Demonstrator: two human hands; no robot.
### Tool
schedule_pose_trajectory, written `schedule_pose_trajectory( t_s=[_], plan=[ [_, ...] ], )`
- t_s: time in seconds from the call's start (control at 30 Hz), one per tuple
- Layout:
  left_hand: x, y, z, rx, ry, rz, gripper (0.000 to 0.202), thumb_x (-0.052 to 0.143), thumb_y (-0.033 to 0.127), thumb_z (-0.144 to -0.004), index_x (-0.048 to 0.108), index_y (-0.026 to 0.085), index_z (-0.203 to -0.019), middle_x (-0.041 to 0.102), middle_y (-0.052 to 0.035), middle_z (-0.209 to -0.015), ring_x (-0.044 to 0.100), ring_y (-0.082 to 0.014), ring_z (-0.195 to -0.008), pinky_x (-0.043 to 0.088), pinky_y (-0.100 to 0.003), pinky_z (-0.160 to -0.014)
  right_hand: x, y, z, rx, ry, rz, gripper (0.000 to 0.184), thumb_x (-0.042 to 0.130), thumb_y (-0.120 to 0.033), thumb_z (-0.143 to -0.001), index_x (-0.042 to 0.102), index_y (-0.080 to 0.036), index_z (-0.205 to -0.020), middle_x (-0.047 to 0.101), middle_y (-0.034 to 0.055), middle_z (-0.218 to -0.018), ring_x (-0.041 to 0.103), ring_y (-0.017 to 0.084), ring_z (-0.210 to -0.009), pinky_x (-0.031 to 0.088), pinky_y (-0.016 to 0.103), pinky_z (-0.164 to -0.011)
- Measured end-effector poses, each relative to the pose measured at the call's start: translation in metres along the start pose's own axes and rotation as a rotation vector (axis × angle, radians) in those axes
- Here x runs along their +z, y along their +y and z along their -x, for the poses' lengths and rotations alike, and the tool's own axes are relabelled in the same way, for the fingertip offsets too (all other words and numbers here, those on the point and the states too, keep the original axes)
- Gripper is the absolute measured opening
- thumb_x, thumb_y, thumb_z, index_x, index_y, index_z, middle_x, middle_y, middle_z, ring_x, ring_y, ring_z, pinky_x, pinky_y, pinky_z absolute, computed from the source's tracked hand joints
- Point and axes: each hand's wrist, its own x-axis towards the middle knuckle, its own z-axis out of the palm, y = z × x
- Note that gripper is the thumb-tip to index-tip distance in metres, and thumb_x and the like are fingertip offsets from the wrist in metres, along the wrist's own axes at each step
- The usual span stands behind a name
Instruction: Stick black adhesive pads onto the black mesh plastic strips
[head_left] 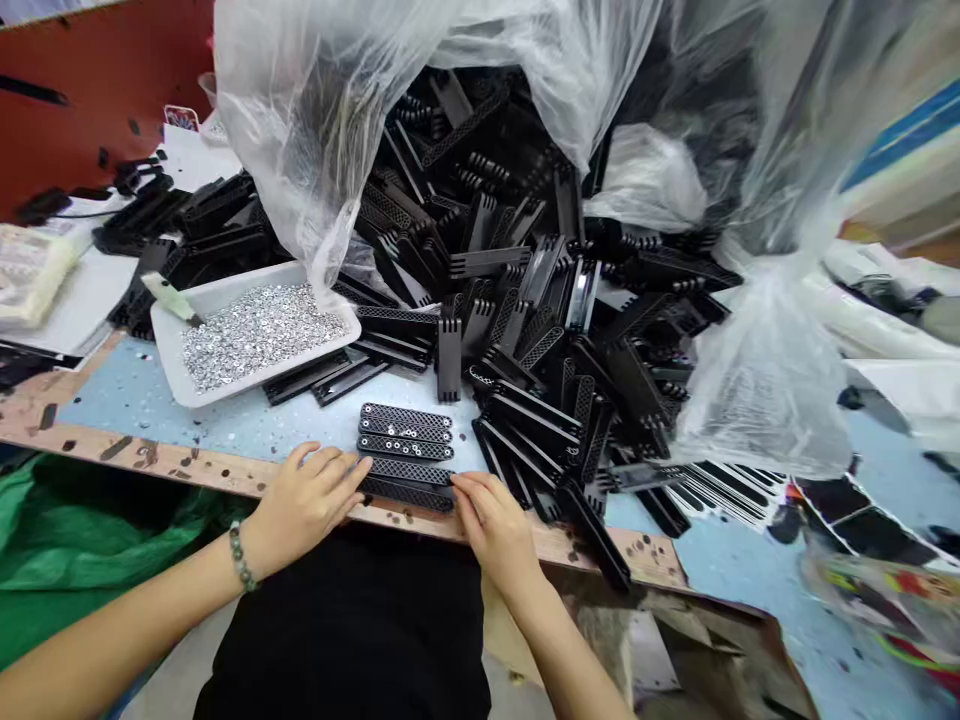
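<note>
From the head view, the left hand [307, 497] and the right hand [489, 525] are half open, one at each end of a small stack of flat black plastic strips with holes [406, 457] on a pale blue table [165, 410]. Their fingers touch the strips, but I cannot tell how tight. Behind is a big heap of black plastic strips [540, 290] spilling from a clear plastic bag [765, 375], beside a white plastic tray [225, 287] of tiny silver rings [259, 335].

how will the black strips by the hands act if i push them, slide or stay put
The black plastic strips look stiff, since they lie straight in the heap without sagging. They are probably light for their size, being full of holes. Their flat faces suggest they would slide on the blue table top rather than roll.
</note>
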Motion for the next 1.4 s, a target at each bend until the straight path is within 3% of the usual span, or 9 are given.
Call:
schedule_pose_trajectory(
  t_s=[0.13, 0.37, 0.53, 0.67, 0.83, 1.0, 1.1, 1.23, 1.4],
  plan=[
    [-0.006, -0.003, -0.006, 0.072, 0.011, -0.015, 0.028, 0.049, 0.020, -0.095, 0.060, 0.009, -0.119, 0.069, -0.0105, -0.109, 0.058, -0.0256, -0.100, 0.039, -0.045, -0.091, -0.001, -0.005, 0.002, -0.057, -0.012, 0.104, 0.019, 0.049, -0.012, -0.093, 0.063, -0.015, -0.105, 0.067, 0.0084, -0.091, 0.064, 0.020, -0.086, 0.055, 0.040, -0.085],
    [-0.008, -0.005, -0.007, 0.124, -0.017, -0.032, 0.029, 0.049, 0.019, -0.096, 0.059, 0.007, -0.119, 0.069, -0.0115, -0.107, 0.059, -0.0253, -0.099, 0.041, -0.044, -0.089, 0.000, -0.012, 0.002, 0.044, -0.030, 0.106, 0.020, 0.046, -0.013, -0.094, 0.063, -0.013, -0.104, 0.066, 0.0090, -0.091, 0.064, 0.019, -0.085, 0.055, 0.034, -0.080],
    [-0.006, 0.000, -0.005, 0.090, -0.020, -0.040, 0.029, 0.049, 0.018, -0.095, 0.059, 0.008, -0.120, 0.069, -0.0122, -0.108, 0.059, -0.0252, -0.100, 0.041, -0.045, -0.091, 0.004, -0.018, -0.008, 0.086, -0.009, 0.237, 0.019, 0.047, -0.014, -0.093, 0.062, -0.014, -0.083, 0.063, 0.0067, -0.076, 0.061, 0.019, -0.073, 0.053, 0.032, -0.071],
    [-0.007, 0.003, -0.005, 0.074, -0.037, -0.050, 0.030, 0.049, 0.019, -0.095, 0.058, 0.007, -0.121, 0.069, -0.0128, -0.107, 0.060, -0.0259, -0.100, 0.041, -0.045, -0.091, 0.003, -0.031, -0.018, 0.056, -0.089, 0.476, 0.025, 0.049, -0.010, -0.089, 0.058, -0.016, -0.067, 0.058, 0.0046, -0.065, 0.058, 0.019, -0.065, 0.051, 0.040, -0.082],
    [-0.006, 0.005, -0.003, 0.061, -0.049, -0.046, 0.031, 0.048, 0.019, -0.095, 0.057, 0.007, -0.122, 0.068, -0.0132, -0.109, 0.060, -0.0262, -0.101, 0.041, -0.046, -0.091, -0.006, -0.040, -0.016, -0.049, -0.282, 0.622, 0.029, 0.043, 0.003, -0.083, 0.067, -0.013, -0.091, 0.064, 0.0073, -0.076, 0.060, 0.021, -0.070, 0.044, 0.050, -0.095],
    [-0.005, 0.007, -0.003, 0.023, -0.037, -0.004, 0.031, 0.047, 0.019, -0.096, 0.057, 0.008, -0.122, 0.068, -0.0137, -0.110, 0.059, -0.0264, -0.102, 0.042, -0.046, -0.091, -0.012, -0.028, -0.011, 0.000, -0.319, 0.463, 0.026, 0.046, -0.003, -0.088, 0.067, -0.013, -0.099, 0.066, 0.0070, -0.083, 0.062, 0.021, -0.077, 0.049, 0.044, -0.089],
    [-0.005, 0.007, -0.002, 0.001, -0.035, 0.034, 0.032, 0.047, 0.020, -0.096, 0.057, 0.008, -0.123, 0.067, -0.0138, -0.110, 0.059, -0.0268, -0.102, 0.042, -0.046, -0.092, -0.012, -0.025, -0.010, 0.019, -0.235, 0.407, 0.023, 0.045, -0.012, -0.093, 0.067, -0.012, -0.100, 0.067, 0.0085, -0.085, 0.063, 0.021, -0.079, 0.050, 0.044, -0.089],
    [-0.006, 0.005, 0.002, -0.041, -0.039, 0.109, 0.036, 0.050, 0.024, -0.095, 0.055, 0.008, -0.126, 0.066, -0.0138, -0.112, 0.058, -0.0265, -0.100, 0.043, -0.046, -0.091, -0.008, -0.037, -0.013, -0.015, -0.081, 0.271, 0.024, 0.045, -0.015, -0.094, 0.064, -0.013, -0.110, 0.068, 0.0109, -0.098, 0.064, 0.022, -0.088, 0.048, 0.047, -0.095],
    [-0.008, 0.002, 0.007, -0.138, -0.009, 0.225, 0.034, 0.049, 0.023, -0.095, 0.055, 0.011, -0.126, 0.065, -0.0127, -0.114, 0.057, -0.0254, -0.101, 0.045, -0.044, -0.089, 0.015, -0.056, -0.021, -0.132, -0.070, 0.038, 0.030, 0.046, -0.009, -0.092, 0.060, -0.016, -0.117, 0.068, 0.0100, -0.108, 0.063, 0.020, -0.100, 0.050, 0.043, -0.099]
  ],
)
